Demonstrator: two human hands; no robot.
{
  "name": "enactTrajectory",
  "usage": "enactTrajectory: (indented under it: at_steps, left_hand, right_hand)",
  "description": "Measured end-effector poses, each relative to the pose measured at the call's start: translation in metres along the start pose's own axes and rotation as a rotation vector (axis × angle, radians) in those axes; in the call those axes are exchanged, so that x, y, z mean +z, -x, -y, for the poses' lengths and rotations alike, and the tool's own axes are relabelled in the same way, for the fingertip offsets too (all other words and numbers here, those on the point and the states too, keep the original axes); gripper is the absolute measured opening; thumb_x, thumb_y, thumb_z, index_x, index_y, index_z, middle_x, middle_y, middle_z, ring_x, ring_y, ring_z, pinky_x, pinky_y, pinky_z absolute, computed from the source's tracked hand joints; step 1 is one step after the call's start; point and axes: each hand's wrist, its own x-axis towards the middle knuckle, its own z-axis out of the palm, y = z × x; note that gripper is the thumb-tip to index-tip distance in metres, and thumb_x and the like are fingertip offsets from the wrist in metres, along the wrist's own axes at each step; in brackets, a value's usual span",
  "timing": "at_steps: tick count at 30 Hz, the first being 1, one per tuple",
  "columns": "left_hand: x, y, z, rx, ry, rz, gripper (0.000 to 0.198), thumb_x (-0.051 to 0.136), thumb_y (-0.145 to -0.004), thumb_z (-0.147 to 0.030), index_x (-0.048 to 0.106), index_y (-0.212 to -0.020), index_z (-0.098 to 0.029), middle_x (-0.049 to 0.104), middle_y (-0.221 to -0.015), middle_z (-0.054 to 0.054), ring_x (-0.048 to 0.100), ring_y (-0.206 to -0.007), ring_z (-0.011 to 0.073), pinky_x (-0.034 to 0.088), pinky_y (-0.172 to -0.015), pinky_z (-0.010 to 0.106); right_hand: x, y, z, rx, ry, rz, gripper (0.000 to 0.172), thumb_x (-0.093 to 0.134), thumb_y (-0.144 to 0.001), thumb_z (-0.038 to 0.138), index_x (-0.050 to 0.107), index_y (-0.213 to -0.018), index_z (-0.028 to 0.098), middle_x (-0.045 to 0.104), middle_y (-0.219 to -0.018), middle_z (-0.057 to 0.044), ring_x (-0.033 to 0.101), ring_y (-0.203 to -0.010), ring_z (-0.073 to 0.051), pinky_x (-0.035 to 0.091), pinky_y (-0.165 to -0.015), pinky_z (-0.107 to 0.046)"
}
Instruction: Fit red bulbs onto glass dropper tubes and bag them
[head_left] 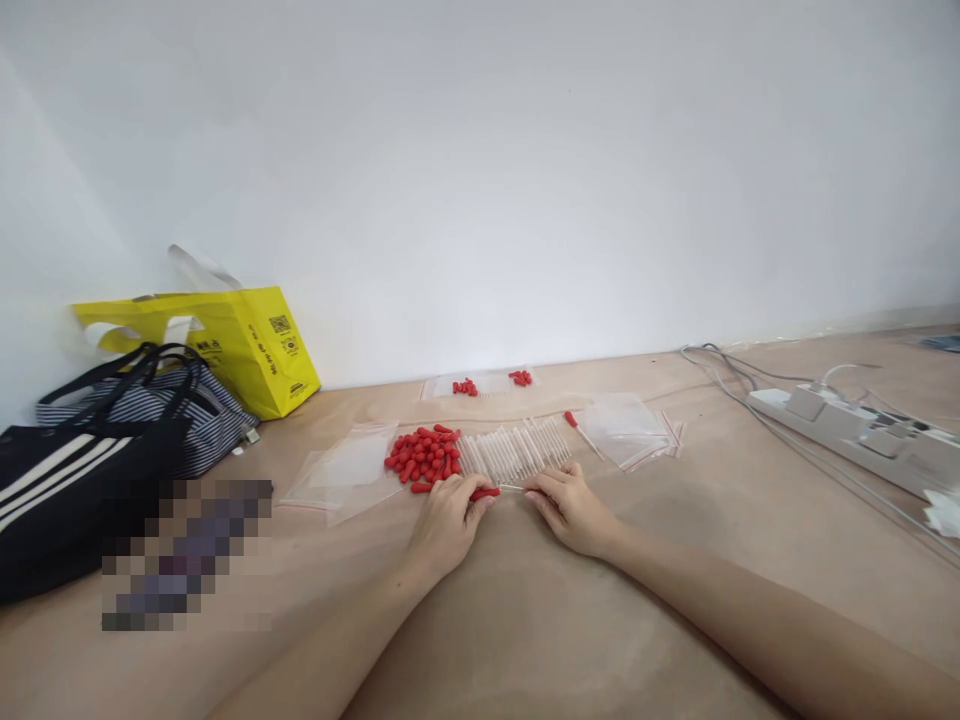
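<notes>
My left hand (450, 515) pinches a red bulb-ended cap (486, 493) between thumb and fingers. My right hand (570, 508) closes on the end of a thin white stick (512, 488). Stick and cap meet between the two hands; how far one sits inside the other is too small to tell. Behind my left hand lies a heap of red caps (426, 455). A row of white sticks (514, 450) lies side by side just beyond both hands. To the right of the row, a white stick with a red cap on its end (581, 432) lies by itself.
Clear zip bags lie to the left (352, 465) and right (626, 430). Another clear bag (495, 381) with red caps is by the wall. A yellow bag (262, 350), a striped bag (217, 420) and a black bag (97, 490) stand left; a power strip (862, 435) with cables lies right.
</notes>
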Motion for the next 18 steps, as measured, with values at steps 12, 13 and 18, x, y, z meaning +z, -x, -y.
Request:
enactTrajectory:
  at_steps: [12, 13, 18]
  left_hand:
    - [0.0005, 0.0001, -0.0003, 0.063, -0.004, -0.005, 0.02, 0.04, -0.085, -0.028, 0.058, -0.083, -0.02, 0.064, -0.08, 0.002, 0.054, -0.077, 0.0174, 0.035, -0.073, 0.034]
    - [0.0001, 0.0004, -0.0008, 0.067, 0.005, -0.007, 0.02, 0.04, -0.085, -0.028, 0.058, -0.082, -0.02, 0.064, -0.079, 0.002, 0.054, -0.076, 0.0172, 0.035, -0.073, 0.034]
    - [-0.0018, 0.0016, -0.0031, 0.078, 0.045, -0.004, 0.019, 0.042, -0.084, -0.027, 0.058, -0.078, -0.02, 0.062, -0.073, 0.001, 0.053, -0.072, 0.0163, 0.034, -0.073, 0.033]
  right_hand:
    - [-0.0006, 0.0007, 0.0004, -0.112, -0.006, 0.028, 0.019, 0.036, -0.088, 0.02, 0.055, -0.089, 0.019, 0.061, -0.078, -0.003, 0.053, -0.071, -0.013, 0.026, -0.072, -0.029]
    - [-0.0006, 0.0008, 0.0001, -0.121, -0.004, 0.027, 0.019, 0.036, -0.087, 0.02, 0.055, -0.089, 0.019, 0.061, -0.078, -0.003, 0.053, -0.071, -0.013, 0.026, -0.072, -0.029]
    - [-0.0033, -0.0004, 0.0007, -0.188, 0.039, 0.012, 0.021, 0.037, -0.085, 0.016, 0.057, -0.09, 0.017, 0.059, -0.073, -0.002, 0.05, -0.067, -0.012, 0.024, -0.07, -0.029]
